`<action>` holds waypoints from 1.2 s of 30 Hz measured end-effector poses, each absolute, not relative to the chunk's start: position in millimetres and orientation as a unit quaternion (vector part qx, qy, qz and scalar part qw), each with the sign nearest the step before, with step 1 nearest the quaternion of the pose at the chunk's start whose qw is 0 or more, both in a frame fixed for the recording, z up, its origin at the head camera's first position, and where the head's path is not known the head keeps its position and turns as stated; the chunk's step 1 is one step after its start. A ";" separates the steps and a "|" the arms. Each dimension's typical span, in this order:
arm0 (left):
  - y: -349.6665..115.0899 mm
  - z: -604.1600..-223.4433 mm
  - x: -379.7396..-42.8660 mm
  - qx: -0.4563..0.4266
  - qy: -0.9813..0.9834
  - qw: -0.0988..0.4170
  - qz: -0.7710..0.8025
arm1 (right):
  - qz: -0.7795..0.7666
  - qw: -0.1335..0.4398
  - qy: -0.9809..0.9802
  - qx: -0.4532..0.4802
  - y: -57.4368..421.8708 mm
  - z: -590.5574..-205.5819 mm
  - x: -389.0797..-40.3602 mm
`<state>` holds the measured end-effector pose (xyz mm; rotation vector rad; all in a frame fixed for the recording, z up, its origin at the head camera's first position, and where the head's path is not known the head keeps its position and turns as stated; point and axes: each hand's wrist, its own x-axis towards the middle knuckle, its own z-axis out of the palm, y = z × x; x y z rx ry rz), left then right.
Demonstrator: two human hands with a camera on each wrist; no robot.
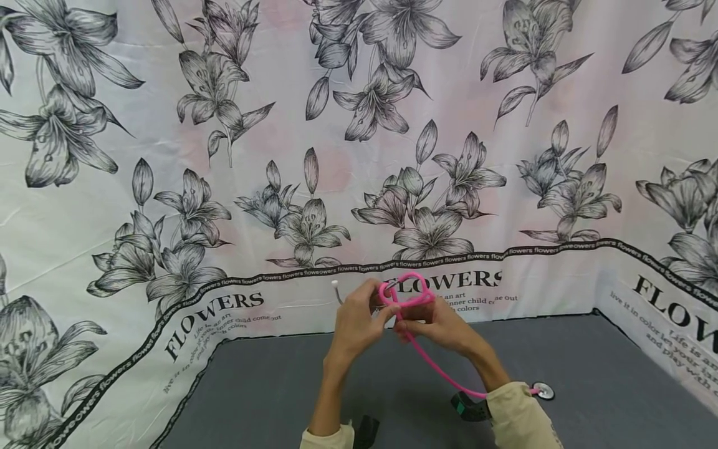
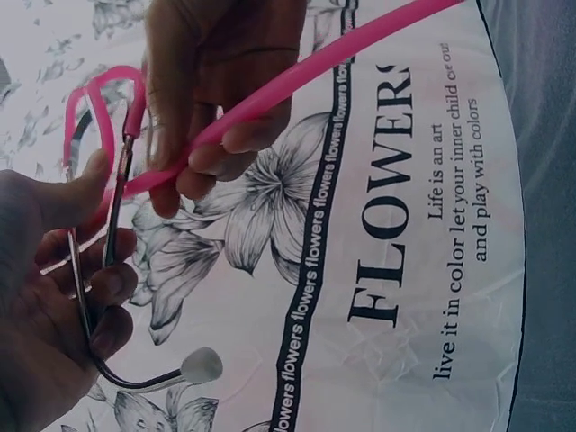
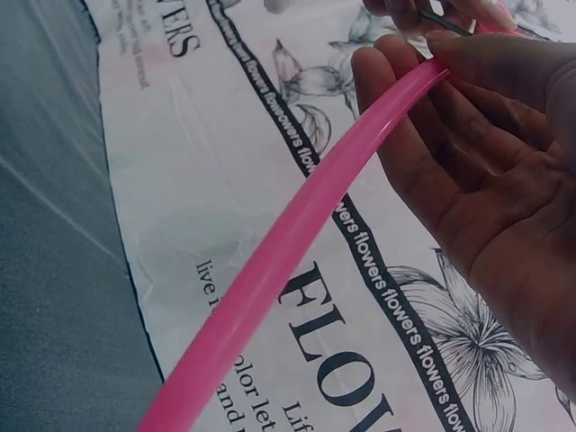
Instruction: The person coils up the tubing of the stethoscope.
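A pink stethoscope [image 1: 434, 369] is held up in front of both hands, its tubing looped near the top. My left hand [image 1: 356, 324] grips the metal ear tubes [image 2: 114, 216] and the looped tubing; one pale eartip [image 2: 202, 364] sticks out past the fingers. Close beside it, my right hand [image 1: 443, 324] pinches the pink tubing [image 3: 297, 211] between thumb and fingertips. From there the tube hangs down past the right wrist to the round metal chest piece [image 1: 543, 391]. Fingers partly hide the loop.
A dark grey table top [image 1: 269, 380] lies beneath the hands. Behind and at both sides hangs a white cloth [image 1: 314, 299] printed with flowers and lettering. Each wrist wears a black strap, the right one [image 1: 470, 406] with a green patch.
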<state>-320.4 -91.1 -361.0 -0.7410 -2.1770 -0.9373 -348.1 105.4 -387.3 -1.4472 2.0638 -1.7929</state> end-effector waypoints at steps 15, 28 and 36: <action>-83.0 -367.2 -323.5 -0.218 -0.843 0.407 -0.277 | -0.454 -0.048 0.750 -0.479 98.1 -384.8 -340.9; -78.1 -368.5 -329.7 -0.184 -0.856 0.456 -0.161 | -0.209 -0.266 0.828 -0.446 94.7 -352.5 -303.9; -67.4 -366.9 -324.1 -0.231 -0.860 0.435 -0.135 | -0.178 -0.451 0.794 -0.368 98.4 -345.6 -309.0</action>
